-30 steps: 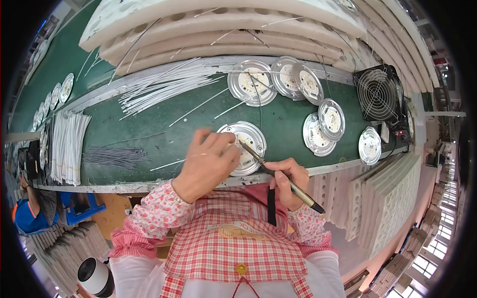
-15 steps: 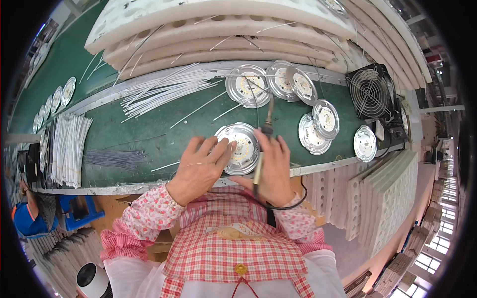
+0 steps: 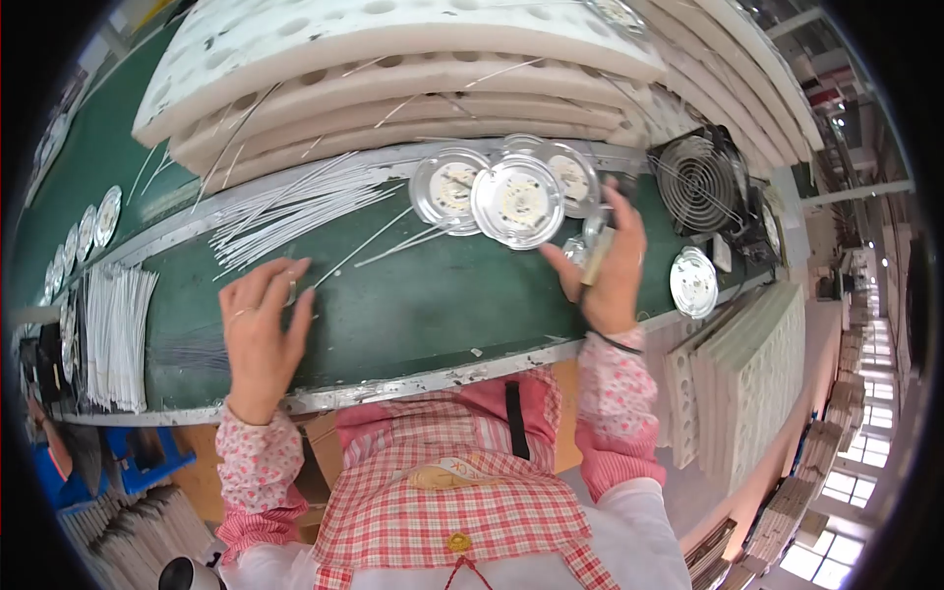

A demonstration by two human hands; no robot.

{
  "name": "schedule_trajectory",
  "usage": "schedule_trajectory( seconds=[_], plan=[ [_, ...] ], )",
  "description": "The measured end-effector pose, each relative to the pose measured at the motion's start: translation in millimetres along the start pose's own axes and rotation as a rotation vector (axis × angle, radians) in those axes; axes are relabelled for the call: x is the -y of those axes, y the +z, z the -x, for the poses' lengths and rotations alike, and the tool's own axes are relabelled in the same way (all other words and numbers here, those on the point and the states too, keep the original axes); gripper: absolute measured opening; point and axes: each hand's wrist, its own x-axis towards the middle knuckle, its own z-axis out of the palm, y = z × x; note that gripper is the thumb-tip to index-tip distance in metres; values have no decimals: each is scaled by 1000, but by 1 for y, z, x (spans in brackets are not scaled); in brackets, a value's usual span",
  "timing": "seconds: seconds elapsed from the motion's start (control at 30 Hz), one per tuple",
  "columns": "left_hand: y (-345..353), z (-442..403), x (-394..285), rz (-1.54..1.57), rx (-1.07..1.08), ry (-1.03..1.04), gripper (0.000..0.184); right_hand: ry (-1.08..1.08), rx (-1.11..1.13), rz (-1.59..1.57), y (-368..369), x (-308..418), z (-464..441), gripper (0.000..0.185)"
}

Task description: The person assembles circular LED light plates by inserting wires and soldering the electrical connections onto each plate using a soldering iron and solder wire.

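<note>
My left hand (image 3: 264, 329) is over the left part of the green bench, its thumb and fingers apart, beside the near end of a white wire (image 3: 362, 249). Nothing is clearly held in it. In my right hand (image 3: 615, 270) is a soldering iron (image 3: 594, 260), its tip blurred and its dark cable hanging by the wrist. Just left of that hand, a silvery round lamp disc (image 3: 518, 202) overlaps other discs (image 3: 451, 190). Smaller shiny parts beside the iron are partly hidden by the hand.
White wires (image 3: 295, 211) lie at the back, a white bundle (image 3: 116, 337) and dark wires (image 3: 193, 351) at left. A fan (image 3: 694, 185) and single disc (image 3: 694, 283) are at right. Foam trays (image 3: 393, 74) stand behind. Part of another person (image 3: 54, 447) shows far left.
The disc from the front edge is now at the back, overlapping others. My left hand has moved left off it; my right hand has gone right and back with the iron. The view has shifted.
</note>
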Motion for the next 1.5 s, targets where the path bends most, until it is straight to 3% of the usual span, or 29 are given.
schedule_trajectory(
  seconds=[0.17,0.23,0.27,0.43,0.5,0.53,0.63,0.73,0.83,0.93,1.03,1.5],
  plan=[
    [-26,20,35,-18,94,-81,27,74,324,-29,-47,-61,10,96],
    [-23,21,46,-16,170,-36,23,331,411,-213,-54,-57,6,92],
    [-20,21,48,-28,185,-25,21,156,393,-8,-57,-56,6,90],
    [-15,18,47,-71,198,50,12,124,307,22,-70,-35,21,91],
    [-14,17,39,331,188,-193,12,176,206,-43,-74,-10,31,91],
    [-13,14,33,537,193,-309,12,225,184,-221,-72,3,36,91],
    [-4,-5,-14,852,167,-273,16,457,103,-835,-56,57,48,91],
    [8,-20,-73,849,139,-87,11,719,219,-1312,-26,98,42,102],
    [23,-24,-107,836,28,22,14,697,266,-1422,-12,119,42,95],
    [30,-25,-111,782,-70,65,11,689,231,-1406,-4,120,41,94],
    [33,-25,-108,870,-33,-44,11,691,250,-1410,-2,121,38,96],
    [35,-20,-108,839,-38,-49,14,687,286,-1363,2,125,41,99]
  ],
)
